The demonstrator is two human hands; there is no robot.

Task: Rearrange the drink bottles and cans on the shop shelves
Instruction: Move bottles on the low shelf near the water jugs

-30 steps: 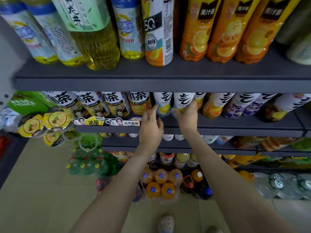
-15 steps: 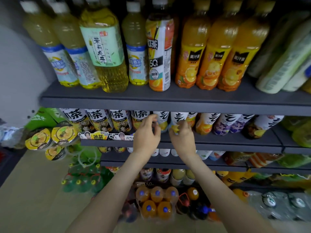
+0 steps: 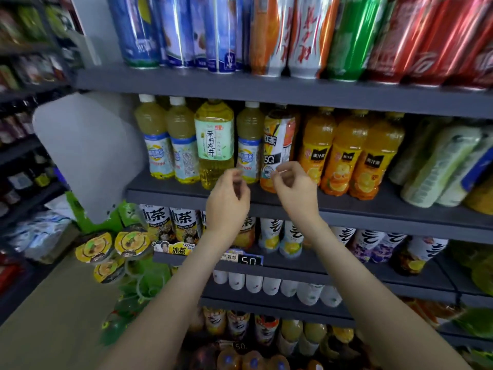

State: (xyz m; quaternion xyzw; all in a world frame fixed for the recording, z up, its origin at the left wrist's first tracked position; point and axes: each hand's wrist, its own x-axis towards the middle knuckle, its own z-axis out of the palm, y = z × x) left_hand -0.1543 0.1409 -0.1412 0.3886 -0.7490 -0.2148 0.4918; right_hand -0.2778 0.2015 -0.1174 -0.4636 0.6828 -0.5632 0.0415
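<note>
We record both hands raised side by side before the middle shelf (image 3: 373, 206), not touching each other. Left hand (image 3: 229, 194): fingers loosely curled, empty, blurred. Right hand (image 3: 294, 189): likewise curled, gripping nothing. A green tea bottle (image 3: 214, 141) stands upright just beyond the left hand's fingers. An orange-and-white juice bottle (image 3: 278, 140) stands just beyond the right hand's. Three orange juice bottles (image 3: 344, 156) stand right of the right hand. Cans (image 3: 306, 36) line the shelf above both hands.

— Is it bright?
— Kind of dim. The light is soft, with dark under each shelf (image 3: 240, 86). The cans (image 3: 293, 36) shine with white streaks.
— Is it sharp?
— No. The left hand (image 3: 229, 198) and right hand (image 3: 296, 190) are smeared, and the edges look bent and fuzzy.
</note>
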